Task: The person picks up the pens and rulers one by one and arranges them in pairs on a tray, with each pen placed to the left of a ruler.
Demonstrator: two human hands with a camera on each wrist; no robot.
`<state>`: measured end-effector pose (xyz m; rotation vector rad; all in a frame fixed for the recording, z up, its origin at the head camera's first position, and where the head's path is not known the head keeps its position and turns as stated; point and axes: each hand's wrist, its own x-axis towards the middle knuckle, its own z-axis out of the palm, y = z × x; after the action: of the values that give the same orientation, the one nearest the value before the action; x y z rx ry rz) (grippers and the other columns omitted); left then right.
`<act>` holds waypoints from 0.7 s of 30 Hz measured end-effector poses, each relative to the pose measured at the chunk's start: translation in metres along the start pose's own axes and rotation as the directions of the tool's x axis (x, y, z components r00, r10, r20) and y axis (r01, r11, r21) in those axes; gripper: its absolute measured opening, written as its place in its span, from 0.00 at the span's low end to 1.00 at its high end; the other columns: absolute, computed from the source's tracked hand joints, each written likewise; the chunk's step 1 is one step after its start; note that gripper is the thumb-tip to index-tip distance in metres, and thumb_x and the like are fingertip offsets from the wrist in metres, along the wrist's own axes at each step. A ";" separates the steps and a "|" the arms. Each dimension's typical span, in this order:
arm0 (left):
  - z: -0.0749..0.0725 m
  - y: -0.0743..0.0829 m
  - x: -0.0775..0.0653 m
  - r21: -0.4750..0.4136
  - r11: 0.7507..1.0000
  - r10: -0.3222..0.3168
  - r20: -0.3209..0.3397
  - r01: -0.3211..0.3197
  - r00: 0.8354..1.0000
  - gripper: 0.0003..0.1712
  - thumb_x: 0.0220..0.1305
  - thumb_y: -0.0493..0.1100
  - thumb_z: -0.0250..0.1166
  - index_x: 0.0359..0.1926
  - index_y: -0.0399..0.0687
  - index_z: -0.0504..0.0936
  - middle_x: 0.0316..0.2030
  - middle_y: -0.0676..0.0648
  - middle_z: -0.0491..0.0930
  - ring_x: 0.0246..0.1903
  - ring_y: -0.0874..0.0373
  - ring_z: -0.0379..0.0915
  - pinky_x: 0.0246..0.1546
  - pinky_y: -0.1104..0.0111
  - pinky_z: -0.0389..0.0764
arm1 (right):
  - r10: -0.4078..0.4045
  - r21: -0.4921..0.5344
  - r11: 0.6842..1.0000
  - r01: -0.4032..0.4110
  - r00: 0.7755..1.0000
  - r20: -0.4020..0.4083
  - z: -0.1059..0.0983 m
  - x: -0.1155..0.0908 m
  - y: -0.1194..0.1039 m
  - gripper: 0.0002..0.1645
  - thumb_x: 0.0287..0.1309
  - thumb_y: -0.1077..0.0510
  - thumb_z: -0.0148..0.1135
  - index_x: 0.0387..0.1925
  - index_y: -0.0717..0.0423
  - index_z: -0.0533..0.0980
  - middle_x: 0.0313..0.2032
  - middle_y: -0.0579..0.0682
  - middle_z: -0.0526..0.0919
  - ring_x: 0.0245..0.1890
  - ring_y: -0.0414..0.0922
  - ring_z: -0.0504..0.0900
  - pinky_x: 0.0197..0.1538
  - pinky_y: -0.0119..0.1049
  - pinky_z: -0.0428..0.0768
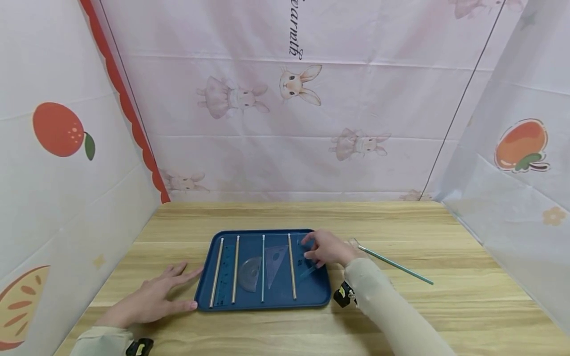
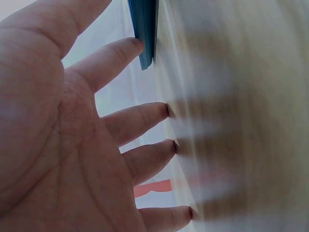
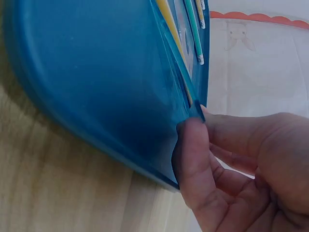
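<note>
A blue tray (image 1: pixel 317 294) lies on the wooden table. My left hand (image 1: pixel 153 296) is at its left side, fingers spread, with thumb and index fingertip at the rim. Over the tray's right end, my right hand (image 1: pixel 331 247) pinches a see-through teal set square (image 3: pixel 181 65) between thumb and index finger; part of it is hidden by the fingers. Left of it on the tray lie a gold pencil (image 1: pixel 292 267), a clear set square (image 1: pixel 277 262), a teal pencil (image 1: pixel 263 277), a clear protractor (image 1: pixel 249 274), another gold pencil (image 1: pixel 235 272) and a teal ruler (image 1: pixel 225 277).
A third gold pencil (image 1: pixel 216 274) lies along the tray's left edge. On the table to the right is another teal pencil (image 1: pixel 396 264), slanting away from my right wrist. Printed cloth walls (image 1: pixel 267 163) stand at the back and both sides of the table.
</note>
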<state>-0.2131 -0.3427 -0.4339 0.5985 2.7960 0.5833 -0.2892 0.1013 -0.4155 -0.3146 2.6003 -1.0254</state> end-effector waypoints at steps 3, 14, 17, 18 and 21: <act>0.000 0.000 -0.001 0.003 1.000 0.006 -0.005 -0.006 1.000 0.50 0.66 0.70 0.71 0.82 0.57 0.67 0.80 0.22 0.56 0.74 0.09 0.48 0.51 0.08 0.54 | -0.004 -0.034 0.999 0.004 1.000 -0.001 0.002 -0.001 -0.004 0.22 0.72 0.65 0.67 0.65 0.63 0.79 0.32 0.54 0.83 0.25 0.44 0.86 0.33 0.36 0.89; 0.000 0.001 -0.001 0.013 1.000 0.002 -0.003 -0.002 1.000 0.51 0.66 0.70 0.70 0.82 0.58 0.66 0.80 0.22 0.56 0.74 0.10 0.48 0.51 0.08 0.53 | -0.019 -0.086 0.996 0.018 1.000 -0.011 0.012 0.001 -0.010 0.21 0.72 0.65 0.67 0.64 0.61 0.79 0.31 0.53 0.84 0.24 0.44 0.84 0.32 0.37 0.88; 0.000 0.001 0.000 0.015 1.000 0.005 -0.002 -0.005 1.000 0.50 0.66 0.70 0.70 0.82 0.58 0.66 0.80 0.22 0.56 0.74 0.09 0.48 0.51 0.08 0.54 | -0.018 -0.110 0.994 0.017 1.000 -0.015 0.013 0.001 -0.011 0.21 0.73 0.65 0.67 0.64 0.59 0.79 0.34 0.52 0.86 0.23 0.44 0.83 0.32 0.37 0.87; 0.000 0.000 0.000 0.016 1.000 0.006 -0.002 -0.006 1.000 0.50 0.66 0.70 0.70 0.82 0.58 0.66 0.80 0.22 0.56 0.74 0.09 0.49 0.51 0.08 0.54 | -0.022 -0.124 0.992 0.020 1.000 -0.018 0.014 0.001 -0.012 0.21 0.73 0.64 0.67 0.64 0.59 0.79 0.34 0.52 0.86 0.23 0.44 0.83 0.31 0.36 0.86; 0.001 0.000 0.000 0.016 1.000 0.009 -0.001 -0.009 1.000 0.50 0.66 0.70 0.70 0.82 0.58 0.66 0.80 0.22 0.56 0.74 0.09 0.49 0.51 0.08 0.54 | -0.030 -0.154 0.988 0.026 0.999 -0.019 0.016 0.002 -0.013 0.21 0.73 0.64 0.67 0.65 0.59 0.78 0.33 0.52 0.85 0.21 0.43 0.80 0.29 0.35 0.84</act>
<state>-0.2133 -0.3425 -0.4346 0.6152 2.8026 0.5631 -0.2843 0.0820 -0.4179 -0.3803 2.7072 -0.8423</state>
